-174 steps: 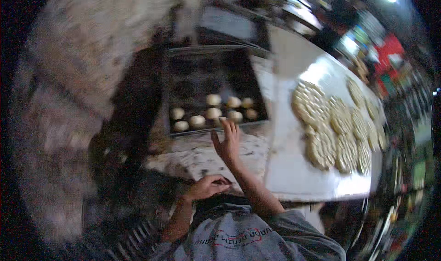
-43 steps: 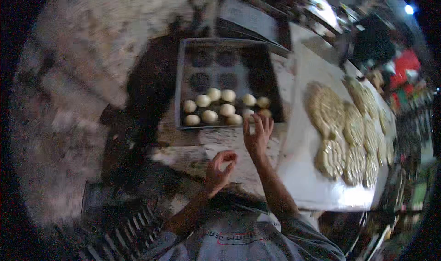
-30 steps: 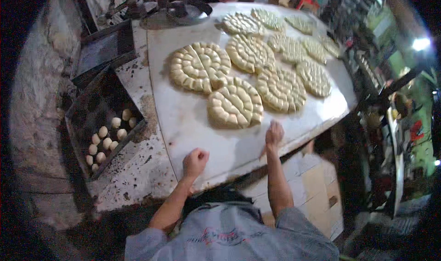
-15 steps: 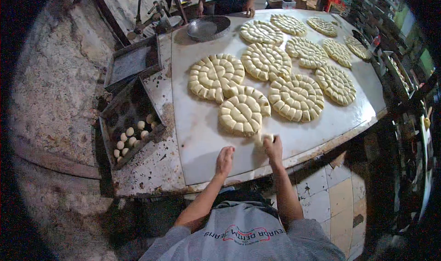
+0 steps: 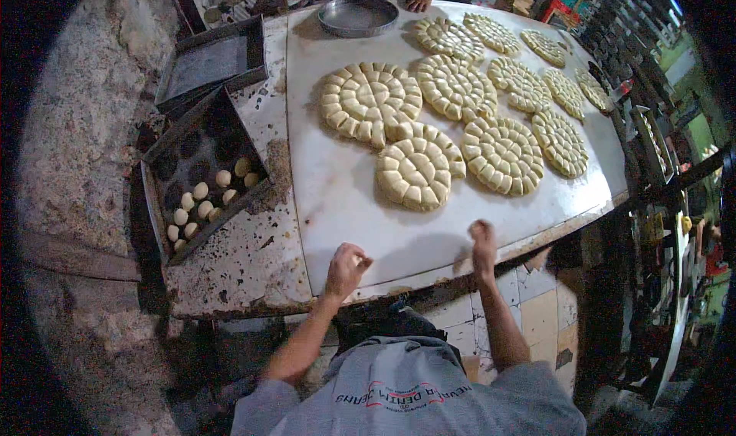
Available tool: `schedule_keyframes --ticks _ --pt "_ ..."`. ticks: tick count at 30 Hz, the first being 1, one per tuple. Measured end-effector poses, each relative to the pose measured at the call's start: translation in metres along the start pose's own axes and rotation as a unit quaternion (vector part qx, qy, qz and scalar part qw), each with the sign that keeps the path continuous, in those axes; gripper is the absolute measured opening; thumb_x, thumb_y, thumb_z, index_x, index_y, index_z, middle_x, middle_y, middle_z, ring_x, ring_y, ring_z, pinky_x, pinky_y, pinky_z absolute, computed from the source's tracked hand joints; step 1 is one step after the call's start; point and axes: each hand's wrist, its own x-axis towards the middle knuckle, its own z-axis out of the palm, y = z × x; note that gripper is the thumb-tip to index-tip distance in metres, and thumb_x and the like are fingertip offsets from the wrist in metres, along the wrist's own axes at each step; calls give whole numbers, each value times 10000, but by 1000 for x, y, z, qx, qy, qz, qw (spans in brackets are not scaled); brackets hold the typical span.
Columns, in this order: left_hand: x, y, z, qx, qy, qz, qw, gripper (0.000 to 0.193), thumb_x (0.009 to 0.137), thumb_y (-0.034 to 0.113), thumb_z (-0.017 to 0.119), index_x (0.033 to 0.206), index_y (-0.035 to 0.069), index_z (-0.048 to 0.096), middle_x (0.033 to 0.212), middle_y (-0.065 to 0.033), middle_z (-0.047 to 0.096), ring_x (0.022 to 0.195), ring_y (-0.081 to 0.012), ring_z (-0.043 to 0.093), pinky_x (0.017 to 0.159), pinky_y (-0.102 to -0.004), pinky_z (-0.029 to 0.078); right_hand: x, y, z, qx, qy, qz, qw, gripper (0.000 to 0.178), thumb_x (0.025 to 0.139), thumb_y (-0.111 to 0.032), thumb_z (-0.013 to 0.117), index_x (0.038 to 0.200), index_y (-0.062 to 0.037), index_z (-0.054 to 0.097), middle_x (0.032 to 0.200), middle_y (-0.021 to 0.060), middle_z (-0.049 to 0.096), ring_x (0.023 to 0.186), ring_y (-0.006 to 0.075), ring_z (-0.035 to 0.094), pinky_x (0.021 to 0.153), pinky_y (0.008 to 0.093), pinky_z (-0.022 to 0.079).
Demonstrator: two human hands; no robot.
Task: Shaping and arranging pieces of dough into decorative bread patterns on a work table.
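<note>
My left hand (image 5: 347,272) is just above the white tabletop (image 5: 337,213) near its front edge. Its fingers curl in toward the thumb, with nothing visible between them. Farther right, my right hand (image 5: 483,246) is also near the front edge. Motion smears its fingers, so I cannot tell whether it holds anything. Beyond my hands, the nearest dough round (image 5: 414,174), made of cut segments, touches a larger dough round (image 5: 368,102) behind it. Another segmented dough round (image 5: 502,157) lies to its right.
More dough rounds (image 5: 521,84) cover the far right. A round metal pan (image 5: 357,16) sits at the back beside another person's hand (image 5: 419,3). On the left, a dark tray (image 5: 255,184) holds several dough balls (image 5: 201,190), near a rectangular tray (image 5: 203,64).
My hands have moved apart and nearer the front edge. The left fingers have curled. The pale dough piece at my right hand is no longer visible. The view has shifted.
</note>
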Motion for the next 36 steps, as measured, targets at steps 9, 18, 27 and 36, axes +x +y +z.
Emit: schedule_keyframes --ticks 9,18,27,36 --pt "106 -11 48 294 207 -66 931 154 704 201 612 684 51 578 808 -146 551 808 -321 513 730 -419 412 73 -4 60 -292 -5 -82 953 199 750 -139 603 881 -8 529 878 169 531 857 335 465 773 423 366" --pt "-7 -31 16 410 185 16 893 235 672 166 660 847 78 530 860 -116 501 852 -307 465 720 -417 379 15 34 -30 -273 -134 -242 921 218 736 -139 608 915 -48 523 898 158 494 883 347 461 830 436 372" --pt "66 18 106 235 189 5 953 109 638 75 601 576 58 512 698 -151 530 708 -344 517 627 -444 419 42 13 37 -239 -146 -157 947 232 730 -138 578 931 -30 533 992 166 524 970 342 453 868 427 355" --pt "62 -46 -34 300 253 -52 918 136 639 105 622 742 64 544 802 -125 545 841 -323 489 735 -466 381 69 32 -4 -288 1 -280 916 173 835 -180 491 939 -53 548 1060 158 528 1039 343 453 853 477 366"
